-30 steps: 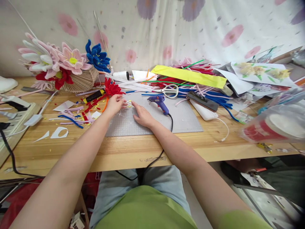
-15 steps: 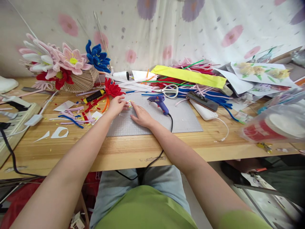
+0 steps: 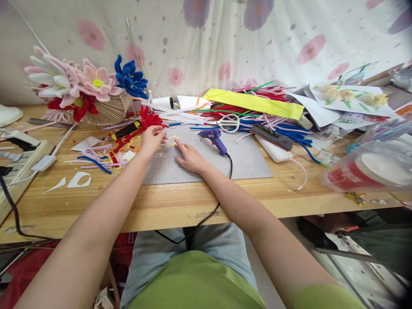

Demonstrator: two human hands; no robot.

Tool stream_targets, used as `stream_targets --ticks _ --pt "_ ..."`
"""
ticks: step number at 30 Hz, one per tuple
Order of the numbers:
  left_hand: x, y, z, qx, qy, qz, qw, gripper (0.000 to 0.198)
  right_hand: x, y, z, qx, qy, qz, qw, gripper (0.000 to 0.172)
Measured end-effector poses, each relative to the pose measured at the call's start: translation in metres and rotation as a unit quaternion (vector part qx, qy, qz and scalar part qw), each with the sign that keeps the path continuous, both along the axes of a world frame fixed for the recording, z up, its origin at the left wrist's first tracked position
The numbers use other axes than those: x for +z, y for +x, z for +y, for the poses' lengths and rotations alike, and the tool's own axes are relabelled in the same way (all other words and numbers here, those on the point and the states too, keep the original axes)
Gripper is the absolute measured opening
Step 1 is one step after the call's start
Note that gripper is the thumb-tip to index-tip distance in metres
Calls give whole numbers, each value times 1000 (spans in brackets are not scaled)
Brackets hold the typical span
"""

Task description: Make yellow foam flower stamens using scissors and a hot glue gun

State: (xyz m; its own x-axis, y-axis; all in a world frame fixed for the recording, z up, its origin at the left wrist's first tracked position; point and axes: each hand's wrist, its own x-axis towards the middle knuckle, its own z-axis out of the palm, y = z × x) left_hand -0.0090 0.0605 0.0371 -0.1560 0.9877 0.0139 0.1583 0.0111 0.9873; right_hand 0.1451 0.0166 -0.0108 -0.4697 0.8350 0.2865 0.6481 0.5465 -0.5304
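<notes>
Over the grey cutting mat [image 3: 251, 165], my left hand [image 3: 152, 140] has its fingertips drawn together, with thin white stamens [image 3: 160, 150] showing at them. More thin white stamens with yellow tips [image 3: 171, 141] lie on the mat between my hands. My right hand [image 3: 190, 157] rests there with fingers stretched out and thumb apart, its fingertips by the stamens. Just beyond my left hand is a red fuzzy pipe-cleaner flower [image 3: 149, 116]. To the right of my right hand lies a blue glue gun [image 3: 216, 139], its black cord running off the table edge.
Behind the mat lie green-handled scissors [image 3: 230, 123], bundled pipe cleaners [image 3: 180, 116] and a yellow strip [image 3: 254, 103]. Left are finished flowers [image 3: 96, 81], a black-yellow cutter [image 3: 127, 130] and scraps [image 3: 96, 156]. Right are a dark phone-like object [image 3: 272, 136] and a bagged red cup [image 3: 357, 174].
My left hand has shifted slightly left, away from my right fingertips, so more of the stamens between the hands shows. My right hand has barely moved.
</notes>
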Motion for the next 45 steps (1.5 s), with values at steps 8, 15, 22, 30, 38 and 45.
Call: stream_targets --ticks 8,15,22,30,38,45 --pt "1 -25 11 108 113 4 988 21 -3 5 3 -56 -61 143 986 61" --pt "-37 -47 -18 93 138 148 975 20 -1 12 6 -188 -85 231 951 25" --pt "-44 -55 -31 54 129 208 968 31 1 13 5 -214 -80 233 945 10" --pt "-31 -58 -35 44 86 149 984 29 -1 12 2 -187 -87 188 960 8" --pt "-27 -50 -44 -54 117 338 932 45 7 -25 -2 -53 -87 96 990 38" --pt "-28 -47 -46 -97 81 384 915 52 7 -54 4 -79 -64 43 994 36"
